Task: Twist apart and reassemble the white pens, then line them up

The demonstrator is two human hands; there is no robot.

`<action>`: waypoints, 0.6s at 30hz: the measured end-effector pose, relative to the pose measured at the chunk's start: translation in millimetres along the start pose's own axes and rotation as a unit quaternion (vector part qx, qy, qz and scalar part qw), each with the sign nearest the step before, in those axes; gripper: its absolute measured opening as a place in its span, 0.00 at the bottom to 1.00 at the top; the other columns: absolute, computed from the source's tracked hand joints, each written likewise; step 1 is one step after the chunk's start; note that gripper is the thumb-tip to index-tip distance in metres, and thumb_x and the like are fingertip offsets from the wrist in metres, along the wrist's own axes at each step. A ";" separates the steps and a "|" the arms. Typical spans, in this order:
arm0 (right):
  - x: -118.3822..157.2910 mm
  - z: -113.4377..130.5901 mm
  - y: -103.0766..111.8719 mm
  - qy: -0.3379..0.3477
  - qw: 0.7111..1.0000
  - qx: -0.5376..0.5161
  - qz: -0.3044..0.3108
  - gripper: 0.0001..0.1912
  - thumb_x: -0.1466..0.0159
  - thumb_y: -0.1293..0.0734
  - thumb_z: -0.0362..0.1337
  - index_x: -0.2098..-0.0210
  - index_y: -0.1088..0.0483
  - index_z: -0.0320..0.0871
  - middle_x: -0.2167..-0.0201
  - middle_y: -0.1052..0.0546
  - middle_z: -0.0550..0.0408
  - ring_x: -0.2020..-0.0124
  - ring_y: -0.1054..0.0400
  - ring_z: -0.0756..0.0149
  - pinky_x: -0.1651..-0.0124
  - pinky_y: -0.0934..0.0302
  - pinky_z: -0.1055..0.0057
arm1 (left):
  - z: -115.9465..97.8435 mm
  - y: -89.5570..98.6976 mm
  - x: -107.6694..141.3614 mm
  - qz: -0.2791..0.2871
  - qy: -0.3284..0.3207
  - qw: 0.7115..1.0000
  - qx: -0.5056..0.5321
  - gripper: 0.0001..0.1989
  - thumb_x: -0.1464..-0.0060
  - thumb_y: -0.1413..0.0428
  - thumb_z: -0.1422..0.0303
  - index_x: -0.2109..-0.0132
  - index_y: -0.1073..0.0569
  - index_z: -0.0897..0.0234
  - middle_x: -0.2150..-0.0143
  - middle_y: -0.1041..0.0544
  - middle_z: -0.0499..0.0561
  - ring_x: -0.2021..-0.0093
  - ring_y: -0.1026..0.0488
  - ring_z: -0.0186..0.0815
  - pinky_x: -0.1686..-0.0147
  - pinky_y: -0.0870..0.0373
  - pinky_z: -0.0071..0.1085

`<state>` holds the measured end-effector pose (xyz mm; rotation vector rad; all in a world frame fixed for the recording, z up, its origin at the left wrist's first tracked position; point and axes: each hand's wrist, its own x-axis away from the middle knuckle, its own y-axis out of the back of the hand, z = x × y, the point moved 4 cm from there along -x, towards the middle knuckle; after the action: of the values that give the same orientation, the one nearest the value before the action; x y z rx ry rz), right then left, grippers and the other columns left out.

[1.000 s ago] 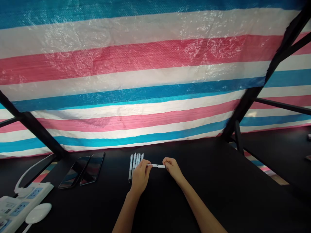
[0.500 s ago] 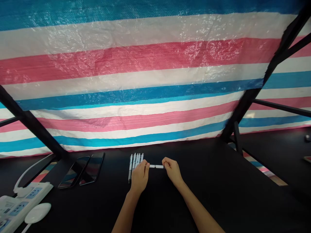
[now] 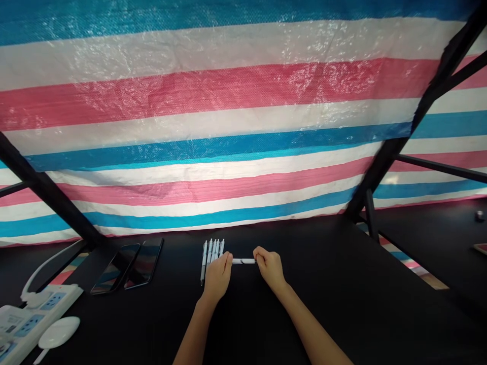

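Between my two hands a white pen (image 3: 244,261) is held level, one end in each. My left hand (image 3: 218,275) is closed on its left end. The right end sits in the closed fingers of my right hand (image 3: 270,265), which covers the tip. Several more white pens (image 3: 206,257) lie side by side on the black table (image 3: 251,319), just beyond and left of my left hand, which hides the lower parts of most of them. The leftmost one shows a grey grip and dark tip.
Two dark phones or tablets (image 3: 144,264) lie to the left. At the lower left are a white power strip (image 3: 47,309) with a cable and a white round-headed object (image 3: 60,332). Black frame bars (image 3: 384,162) and a striped tarp (image 3: 213,187) stand behind.
The pen in my hands has turned slightly about its length, as a dark mark on it looks different. Both hands stay in nearly the same place.
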<state>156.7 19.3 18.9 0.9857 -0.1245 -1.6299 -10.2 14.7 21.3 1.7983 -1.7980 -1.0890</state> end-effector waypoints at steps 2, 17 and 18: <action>0.3 -0.8 -0.5 0.013 1.000 0.018 0.004 0.16 0.43 0.48 0.28 0.81 0.36 0.44 0.89 0.42 0.62 0.87 0.48 0.73 0.78 0.56 0.76 | 3.4 -2.2 -1.0 0.020 0.021 0.999 0.015 0.19 0.40 0.64 0.60 0.76 0.41 0.60 0.79 0.34 0.47 0.76 0.35 0.35 0.74 0.48 0.29; -4.1 -15.1 1.1 -0.098 0.987 -0.126 0.012 0.09 0.45 0.47 0.32 0.78 0.38 0.44 0.87 0.47 0.65 0.86 0.51 0.73 0.79 0.57 0.76 | -8.5 2.8 2.3 -0.008 -0.041 0.998 0.056 0.14 0.40 0.60 0.60 0.65 0.34 0.61 0.80 0.38 0.43 0.80 0.39 0.31 0.76 0.46 0.28; -5.1 -17.3 0.8 -0.114 0.981 -0.159 0.011 0.09 0.46 0.46 0.32 0.79 0.39 0.44 0.87 0.47 0.64 0.85 0.51 0.73 0.80 0.57 0.76 | -8.3 4.8 2.6 -0.015 -0.042 0.997 0.063 0.14 0.40 0.60 0.60 0.61 0.33 0.61 0.80 0.38 0.43 0.80 0.39 0.31 0.76 0.46 0.28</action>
<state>168.4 30.5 10.9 0.5505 -0.0273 -1.6750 -7.7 9.6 29.4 1.8831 -1.9350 -1.1003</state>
